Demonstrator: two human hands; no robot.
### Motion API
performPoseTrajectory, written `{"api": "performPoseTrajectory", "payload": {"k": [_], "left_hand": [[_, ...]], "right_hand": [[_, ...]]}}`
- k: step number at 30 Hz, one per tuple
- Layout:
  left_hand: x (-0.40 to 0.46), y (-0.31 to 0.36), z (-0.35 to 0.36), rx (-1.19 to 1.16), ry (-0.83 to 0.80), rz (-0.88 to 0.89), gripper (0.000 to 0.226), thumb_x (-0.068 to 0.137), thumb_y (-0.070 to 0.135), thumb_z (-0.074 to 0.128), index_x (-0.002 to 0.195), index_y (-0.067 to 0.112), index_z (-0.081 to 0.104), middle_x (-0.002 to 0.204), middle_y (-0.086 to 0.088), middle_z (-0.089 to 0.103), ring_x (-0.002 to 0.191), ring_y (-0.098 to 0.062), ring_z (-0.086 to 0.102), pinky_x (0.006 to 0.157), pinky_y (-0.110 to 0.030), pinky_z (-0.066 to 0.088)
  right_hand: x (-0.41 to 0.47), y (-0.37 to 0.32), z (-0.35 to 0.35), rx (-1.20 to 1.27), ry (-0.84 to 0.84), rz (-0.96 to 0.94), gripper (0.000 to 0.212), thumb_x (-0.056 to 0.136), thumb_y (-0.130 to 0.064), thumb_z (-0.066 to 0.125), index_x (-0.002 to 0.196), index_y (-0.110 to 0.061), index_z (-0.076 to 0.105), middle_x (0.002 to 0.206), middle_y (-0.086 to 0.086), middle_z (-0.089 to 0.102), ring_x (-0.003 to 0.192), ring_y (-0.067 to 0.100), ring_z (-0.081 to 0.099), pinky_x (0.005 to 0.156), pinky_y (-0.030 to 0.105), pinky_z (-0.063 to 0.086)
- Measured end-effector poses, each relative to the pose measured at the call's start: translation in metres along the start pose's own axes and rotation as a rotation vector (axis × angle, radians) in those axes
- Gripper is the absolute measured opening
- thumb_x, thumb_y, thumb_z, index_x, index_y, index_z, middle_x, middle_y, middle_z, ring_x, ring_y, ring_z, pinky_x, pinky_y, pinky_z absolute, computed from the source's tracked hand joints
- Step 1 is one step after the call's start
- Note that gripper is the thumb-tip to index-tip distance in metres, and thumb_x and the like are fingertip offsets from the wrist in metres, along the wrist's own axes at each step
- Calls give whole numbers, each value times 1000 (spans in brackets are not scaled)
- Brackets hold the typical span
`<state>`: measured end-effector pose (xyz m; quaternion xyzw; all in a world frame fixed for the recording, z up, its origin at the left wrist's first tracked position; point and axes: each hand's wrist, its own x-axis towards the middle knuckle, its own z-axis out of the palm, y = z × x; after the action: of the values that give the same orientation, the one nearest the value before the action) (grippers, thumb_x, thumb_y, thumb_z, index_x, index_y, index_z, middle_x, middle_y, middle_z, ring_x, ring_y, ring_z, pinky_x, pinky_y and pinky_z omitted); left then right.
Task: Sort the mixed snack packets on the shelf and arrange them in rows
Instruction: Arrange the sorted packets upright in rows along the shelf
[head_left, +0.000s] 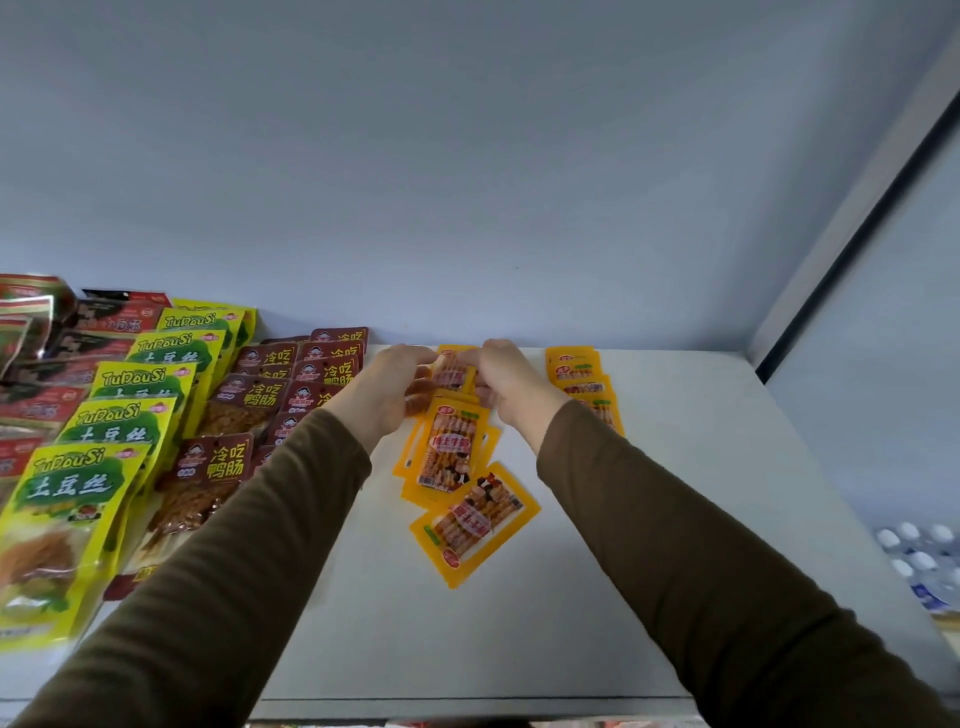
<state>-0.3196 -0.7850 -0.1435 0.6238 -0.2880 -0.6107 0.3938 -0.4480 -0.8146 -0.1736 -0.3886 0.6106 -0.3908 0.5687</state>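
On a pale grey shelf (675, 493), near the back wall: left hand (387, 387) and right hand (506, 382), both in brown sleeves, fingers curled, together pinching a small orange plastic snack packet (453, 370). Just below, more orange packets (449, 457) overlapping loosely; another orange stack (582, 384) just right. To the left, rows of maroon packets (228, 410), yellow-green packets (104, 447) and red packets (36, 364).

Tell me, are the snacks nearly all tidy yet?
Mostly. The green-yellow packets and dark red packets lie in rows. Now the left hand and right hand hold an orange packet at the back. Left: the loose orange packets and a crooked one.
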Motion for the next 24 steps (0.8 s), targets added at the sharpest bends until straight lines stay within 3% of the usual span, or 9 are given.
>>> {"api": "performPoseTrajectory", "payload": {"k": [2, 4, 6, 9, 11, 13, 16, 21, 24], "left_hand": [[6, -3, -4, -60, 5, -14, 10, 101, 15, 59, 105, 6, 59, 109, -12, 59, 93, -22, 58, 83, -32, 50], [10, -6, -8, -80, 11, 9, 17, 101, 14, 58, 115, 5, 59, 109, -11, 61, 90, -20, 59, 79, -30, 51], [15, -11, -13, 29, 43, 88, 39, 102, 16, 59, 140, 9, 52, 118, -9, 62, 104, -21, 61, 91, -34, 53], [17, -20, -19, 216, 56, 194, 55, 104, 30, 59, 154, 18, 39, 131, -6, 56, 125, -25, 55, 112, -45, 45], [16, -25, -21, 226, -28, 192, 54, 104, 40, 56, 151, 15, 42, 130, -10, 62, 120, -26, 62, 107, -43, 49], [14, -27, -19, 270, -87, 216, 47, 105, 43, 53, 139, 11, 54, 131, -13, 65, 115, -27, 66, 95, -37, 51], [11, -23, -15, 376, -90, 221, 39, 103, 52, 53, 117, 18, 65, 107, -4, 77, 93, -20, 76, 78, -32, 57], [18, -25, -11, 437, -33, 349, 25, 103, 28, 62, 124, 14, 62, 110, -9, 75, 95, -26, 75, 87, -41, 61], [21, -29, -11, 306, -50, 355, 27, 99, 10, 66, 126, 12, 60, 111, -12, 75, 97, -28, 75, 85, -42, 62]], "right_hand": [[5, 6, 1, -308, 25, -133, 60, 98, -31, 61, 151, -21, 35, 138, 11, 56, 111, 27, 57, 80, 36, 51], [8, 14, 1, -488, 85, -287, 55, 99, -34, 60, 149, -24, 37, 139, 5, 58, 110, 23, 58, 85, 34, 46], [10, 18, 1, -425, 77, -364, 53, 99, -29, 62, 147, -28, 39, 142, 2, 55, 107, 17, 55, 86, 32, 44], [15, 20, -4, -210, 13, -414, 51, 99, -17, 63, 144, -32, 43, 150, -3, 46, 132, 21, 49, 105, 41, 47], [14, 21, -8, -119, -41, -464, 53, 99, -13, 63, 142, -37, 45, 150, -9, 43, 137, 18, 43, 109, 42, 45], [11, 20, -11, -79, -83, -504, 57, 98, -11, 63, 142, -41, 44, 148, -16, 43, 133, 7, 45, 103, 30, 47], [7, 21, -10, -33, -148, -497, 63, 99, -9, 61, 143, -48, 42, 146, -13, 45, 124, 7, 54, 92, 25, 55], [7, 25, -13, 20, -200, -391, 68, 102, -10, 57, 155, -40, 25, 140, -9, 50, 117, 8, 59, 86, 21, 53], [7, 29, -15, -76, -144, -295, 58, 101, -31, 61, 153, -29, 34, 142, 0, 51, 124, 19, 56, 103, 40, 50]]}}
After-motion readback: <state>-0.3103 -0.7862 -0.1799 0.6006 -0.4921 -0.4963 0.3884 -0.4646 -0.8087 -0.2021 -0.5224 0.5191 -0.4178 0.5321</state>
